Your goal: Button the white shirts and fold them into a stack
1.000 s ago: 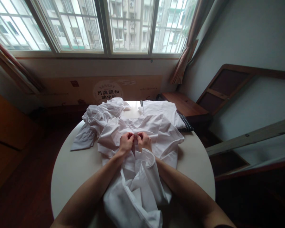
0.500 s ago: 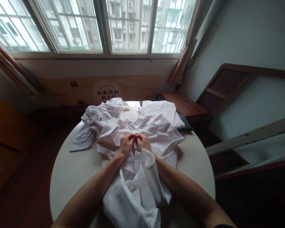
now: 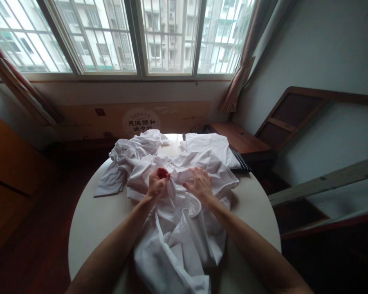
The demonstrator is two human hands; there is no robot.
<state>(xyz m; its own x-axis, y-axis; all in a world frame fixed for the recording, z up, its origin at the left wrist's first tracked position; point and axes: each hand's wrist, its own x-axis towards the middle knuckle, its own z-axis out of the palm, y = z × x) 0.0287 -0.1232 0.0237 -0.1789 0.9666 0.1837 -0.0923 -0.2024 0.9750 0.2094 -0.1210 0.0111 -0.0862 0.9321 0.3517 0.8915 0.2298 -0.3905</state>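
Observation:
A white shirt (image 3: 184,232) lies spread over the round table, its lower part hanging toward me over the near edge. My left hand (image 3: 158,181) pinches the front edge of the shirt near its middle and lifts it slightly. My right hand (image 3: 200,183) rests on the shirt's right side, fingers spread and holding nothing. The shirt's collar area points toward the window, and small details such as buttons are too blurred to make out.
On the white round table (image 3: 92,228), a crumpled white garment (image 3: 133,149) lies at the back left. Folded white clothing (image 3: 207,145) sits at the back right over a dark striped cloth (image 3: 241,161). A wooden cabinet (image 3: 242,139) stands behind, near the wall.
My hands were together at the middle of the shirt and are now apart. The right hand has moved right and opened; the left has shifted slightly left, still pinching the fabric.

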